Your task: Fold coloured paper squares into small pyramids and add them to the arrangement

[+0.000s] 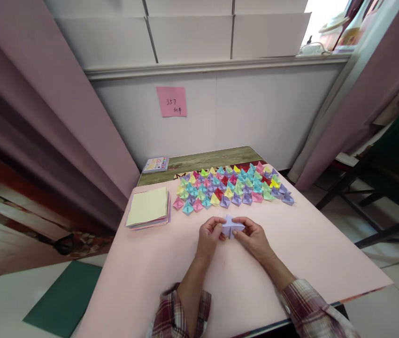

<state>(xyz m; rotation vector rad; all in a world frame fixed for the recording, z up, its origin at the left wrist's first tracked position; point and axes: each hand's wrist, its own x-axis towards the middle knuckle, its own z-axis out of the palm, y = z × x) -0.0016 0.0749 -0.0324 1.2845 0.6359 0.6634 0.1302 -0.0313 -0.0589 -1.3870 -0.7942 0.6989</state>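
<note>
Soft, fairly even light brightens the tabletop [245, 286] around the fingers [215, 227], leaving only faint shadows near them. The window [321, 16], beyond and right of them, glares white. Far left of them, the curtain [58, 108] looks dimmer, stretched by wide-angle distortion.

My left sleeve [166, 312], at lower centre, is a check of maroon, white and grey; its cuff is wide and sits loose about the left forearm [194, 279]. My right sleeve [307, 298], at lower right, bears a matching check, paler toward the bottom edge of the frame, with a small pale button [287, 309] at the cuff. My left hand [207, 239] and right hand [257, 241], right of centre, are bare to the wrist and beyond
</note>
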